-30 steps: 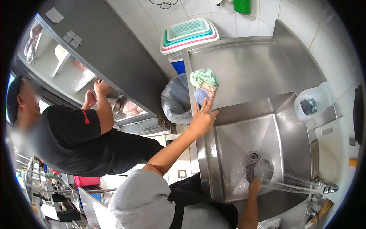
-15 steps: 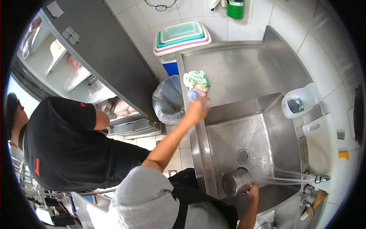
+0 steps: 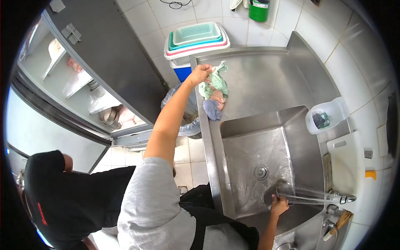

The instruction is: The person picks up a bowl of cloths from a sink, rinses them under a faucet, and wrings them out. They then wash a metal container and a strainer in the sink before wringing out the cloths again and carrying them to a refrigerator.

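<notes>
In the head view, the left hand [image 3: 200,74] is stretched out over the steel counter [image 3: 271,79]; its fingers are closed on a corner of the green cloth [image 3: 216,81], which is lifted a little at that end; the rest of the green cloth lies on the counter near its left edge; a pink cloth [image 3: 217,96] and a blue cloth [image 3: 212,109] are bunched just beside it, touching each other; the right hand [image 3: 278,206] is down in the sink [image 3: 250,146], near the tap [image 3: 341,198]; its fingers are wrapped round a metal cup [image 3: 278,190], which is held under the running water; a stack of plastic baskets [image 3: 198,36] is seen past the counter; a person in a black shirt [image 3: 66,196] is seen at the lower left.
</notes>
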Available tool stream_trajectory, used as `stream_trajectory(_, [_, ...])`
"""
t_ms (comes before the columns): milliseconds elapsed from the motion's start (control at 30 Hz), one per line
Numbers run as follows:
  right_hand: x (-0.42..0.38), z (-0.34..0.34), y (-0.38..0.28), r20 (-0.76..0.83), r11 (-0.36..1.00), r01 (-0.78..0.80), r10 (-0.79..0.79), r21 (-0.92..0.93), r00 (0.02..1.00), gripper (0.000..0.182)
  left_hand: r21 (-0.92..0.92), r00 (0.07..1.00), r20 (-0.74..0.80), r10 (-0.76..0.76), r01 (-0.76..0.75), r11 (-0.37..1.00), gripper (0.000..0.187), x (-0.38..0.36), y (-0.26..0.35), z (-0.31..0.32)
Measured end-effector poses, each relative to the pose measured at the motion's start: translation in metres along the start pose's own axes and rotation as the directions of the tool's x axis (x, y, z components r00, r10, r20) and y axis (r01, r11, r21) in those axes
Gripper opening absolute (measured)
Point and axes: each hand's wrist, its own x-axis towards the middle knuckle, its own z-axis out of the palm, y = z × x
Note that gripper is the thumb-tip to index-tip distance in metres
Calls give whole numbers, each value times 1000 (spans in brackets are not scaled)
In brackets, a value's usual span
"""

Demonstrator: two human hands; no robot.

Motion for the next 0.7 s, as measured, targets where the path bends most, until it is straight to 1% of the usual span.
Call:
stream_trajectory(33, [-4,10,11,-3,1000,1,-1,2,1000,31,1,1000,-2,3,-3,1000,17,-9,10,2])
stream_trajectory(67, [-4,7,14,158,918,-146,93,368,983,30,-109,998,56,0,6,994,16,-15,15,2])
stream_trajectory(100, [-4,6,14,337,689,-320,116,650,934,30,-217,993,114,3,22,976,17,-18,18,0])
stream_trajectory(133, [-6,1,17,399,573,-427,183,699,898,32,-215,994,113,6,18,976,17,-17,16,-3])
stream_trajectory(167, [-9,6,17,396,574,-422,179,701,901,32,-302,984,174,44,11,953,16,-15,9,-8])
stream_trajectory(200, [-17,16,21,265,660,-372,261,652,928,31,-386,970,228,86,9,922,16,-17,9,-11])
stream_trajectory(233, [-22,25,26,121,739,-331,324,587,938,30,-388,971,223,89,5,922,16,-20,8,-14])
stream_trajectory(267, [-16,-3,-1,45,898,-312,314,309,948,31,-448,954,261,147,-15,894,17,-29,14,-15])
stream_trajectory(300, [-19,-6,-5,42,899,-309,312,311,949,31,-507,932,297,207,-30,862,17,-34,18,-16])
stream_trajectory(367, [-24,-5,-5,144,917,-269,236,293,961,28,-527,924,315,215,-18,850,19,-31,11,-22])
stream_trajectory(400, [-26,2,7,270,757,-386,282,526,921,24,-545,916,340,214,6,839,21,-33,10,-24])
stream_trajectory(433, [-31,15,23,479,443,-562,294,698,827,22,-542,915,345,209,13,840,21,-34,8,-25])
stream_trajectory(500, [-29,16,25,396,319,-535,409,782,822,23,-607,910,335,245,9,795,27,-41,9,-25])
stream_trajectory(533, [-31,18,23,253,531,-480,444,698,859,23,-640,907,340,249,29,768,31,-39,4,-26])
stream_trajectory(567, [-32,17,17,103,712,-418,441,564,892,23,-643,905,342,252,30,766,31,-40,2,-26])
stream_trajectory(600, [-27,7,1,-16,933,-305,314,194,949,23,-697,893,340,294,29,716,32,-42,0,-26])
stream_trajectory(633, [-30,15,12,-23,932,-305,316,195,949,23,-747,880,333,337,28,664,32,-43,-1,-26])
stream_trajectory(667, [-27,16,16,93,885,-324,311,335,946,23,-785,880,314,356,29,619,33,-42,-3,-25])
stream_trajectory(700, [-25,19,18,210,814,-350,283,463,936,23,-795,879,306,365,24,607,33,-41,-6,-26])
